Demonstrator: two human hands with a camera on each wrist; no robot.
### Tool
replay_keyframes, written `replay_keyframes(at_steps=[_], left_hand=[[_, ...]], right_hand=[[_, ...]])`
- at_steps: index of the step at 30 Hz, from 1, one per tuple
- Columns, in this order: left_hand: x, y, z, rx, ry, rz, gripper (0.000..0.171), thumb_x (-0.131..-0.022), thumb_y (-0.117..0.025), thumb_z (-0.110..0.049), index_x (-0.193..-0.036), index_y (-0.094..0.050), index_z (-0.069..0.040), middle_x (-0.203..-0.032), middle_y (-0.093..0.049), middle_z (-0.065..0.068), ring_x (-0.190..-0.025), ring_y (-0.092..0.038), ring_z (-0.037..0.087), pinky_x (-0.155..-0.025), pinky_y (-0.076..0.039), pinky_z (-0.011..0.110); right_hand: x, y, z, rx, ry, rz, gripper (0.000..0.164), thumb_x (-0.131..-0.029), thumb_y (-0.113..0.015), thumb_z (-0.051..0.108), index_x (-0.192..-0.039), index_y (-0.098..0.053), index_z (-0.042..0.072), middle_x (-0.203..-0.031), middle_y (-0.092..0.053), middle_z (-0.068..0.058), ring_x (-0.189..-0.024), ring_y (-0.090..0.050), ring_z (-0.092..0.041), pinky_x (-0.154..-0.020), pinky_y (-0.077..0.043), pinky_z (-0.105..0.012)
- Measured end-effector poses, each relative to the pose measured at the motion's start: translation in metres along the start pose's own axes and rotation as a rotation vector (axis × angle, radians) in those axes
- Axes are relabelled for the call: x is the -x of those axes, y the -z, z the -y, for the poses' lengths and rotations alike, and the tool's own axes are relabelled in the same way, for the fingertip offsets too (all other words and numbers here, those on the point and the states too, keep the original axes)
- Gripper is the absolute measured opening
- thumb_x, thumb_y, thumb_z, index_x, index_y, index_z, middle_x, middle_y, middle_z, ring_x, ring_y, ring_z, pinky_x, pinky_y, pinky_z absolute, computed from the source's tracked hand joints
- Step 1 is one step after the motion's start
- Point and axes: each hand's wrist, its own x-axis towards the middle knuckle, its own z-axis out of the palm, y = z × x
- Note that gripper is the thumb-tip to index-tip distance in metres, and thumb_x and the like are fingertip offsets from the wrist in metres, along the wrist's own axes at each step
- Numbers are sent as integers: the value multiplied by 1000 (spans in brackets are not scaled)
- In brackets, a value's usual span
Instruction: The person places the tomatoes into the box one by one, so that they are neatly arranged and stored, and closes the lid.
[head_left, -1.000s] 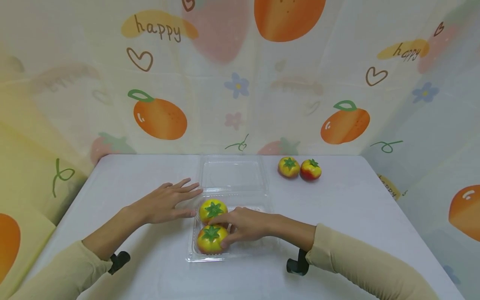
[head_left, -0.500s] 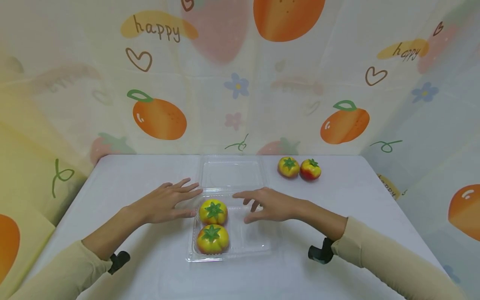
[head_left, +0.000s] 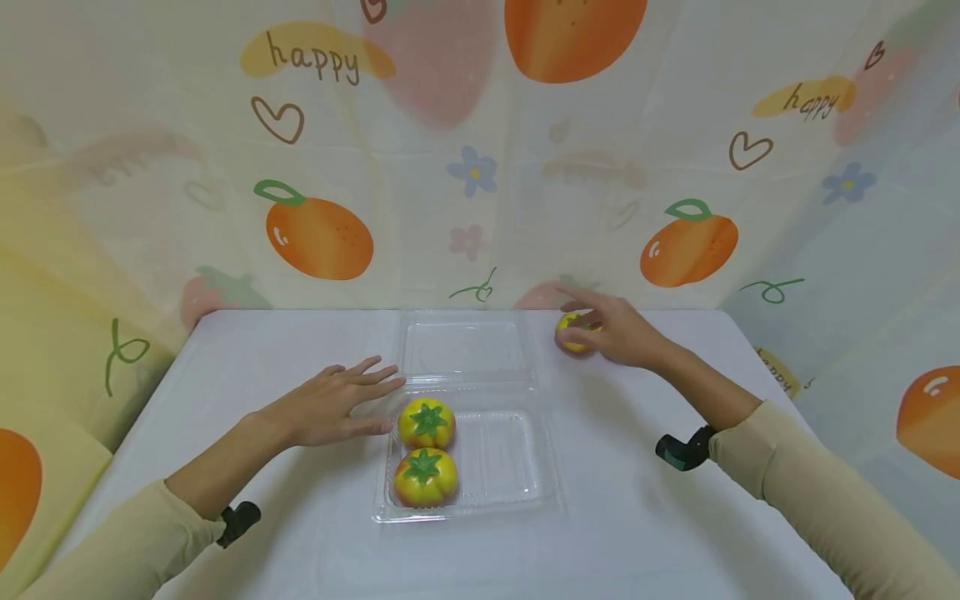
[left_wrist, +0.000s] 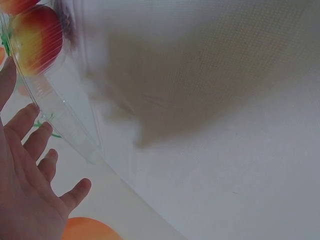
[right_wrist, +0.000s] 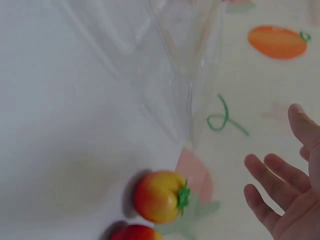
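A clear plastic clamshell box (head_left: 547, 492) lies with its lid (head_left: 465, 350) folded back. Two yellow-red, persimmon-like fruits with green star-shaped leaves stand in its left side, the rear fruit (head_left: 426, 423) behind the front fruit (head_left: 425, 477). My left hand (head_left: 337, 406) spreads its fingers at the box's left edge, fingertips right at the rim. At the back right, my right hand (head_left: 618, 329) hovers over two more fruits, fingers apart and holding nothing. One fruit (head_left: 572, 333) shows partly behind its fingers; the other is hidden in the head view but its top (right_wrist: 136, 233) shows in the right wrist view.
A white-covered table (head_left: 480, 554) carries everything. A printed fabric curtain (head_left: 555, 200) with oranges and hearts hangs right behind its back edge and along both sides.
My right hand has let go of the front fruit in the box and moved back and right to the two fruits behind. The left hand has stayed in place.
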Motion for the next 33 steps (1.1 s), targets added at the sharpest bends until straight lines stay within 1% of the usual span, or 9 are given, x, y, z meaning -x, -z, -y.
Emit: replay_keyframes(at_steps=[4,8,12,15,21,28,33], left_hand=[[1,0,1,-6,-3,-2,70,-95,-53,-60,-149,-47,-15,-154,-44,7,-146,-28,39,-106,-34,64],[1,-1,2,-9,-1,2,71,-95,-53,-61,-149,-47,-15,-154,-43,7,-147,-28,38,-107,-34,63],[0,-3,2,-5,0,1,70,-95,-55,-58,-149,-47,-15,-154,-43,8,-147,-28,38,-107,-34,63],[-1,-4,3,-5,1,1,70,-95,-56,-58,-150,-47,-16,-155,-42,7,-147,-27,38,-108,-33,63],[-2,-5,4,-8,10,13,72,-94,-54,-61,-151,-46,-17,-156,-41,5,-148,-25,37,-109,-32,63],[-2,-2,1,3,5,3,68,-95,-58,-55,-150,-47,-16,-155,-42,7,-147,-26,39,-107,-33,64],[-2,-3,1,-4,-1,-4,67,-95,-58,-54,-149,-48,-15,-154,-43,8,-146,-28,40,-106,-34,64]], right_hand=[[0,11,-20,16,-41,-78,73,-91,-75,16,-154,-38,12,-133,-60,-21,-113,-65,-38,-95,-52,-50],[3,14,-38,12,-95,-126,77,-91,-74,16,-156,-32,14,-138,-56,-23,-118,-62,-40,-97,-50,-52],[8,13,-53,18,-151,-140,79,-93,-72,18,-158,-27,15,-143,-52,-24,-124,-57,-41,-99,-48,-52],[13,10,-63,30,-183,-149,78,-94,-70,18,-158,-26,13,-146,-49,-25,-127,-54,-42,-100,-47,-53],[22,4,-82,58,-221,-164,78,-95,-69,22,-159,-24,11,-148,-44,-26,-132,-48,-44,-103,-42,-57],[28,2,-94,121,-244,-191,78,-95,-69,22,-157,-26,6,-146,-45,-31,-132,-46,-49,-104,-41,-59],[31,-4,-103,145,-314,-205,77,-96,-68,24,-156,-26,2,-146,-42,-34,-129,-47,-51,-105,-40,-59]])
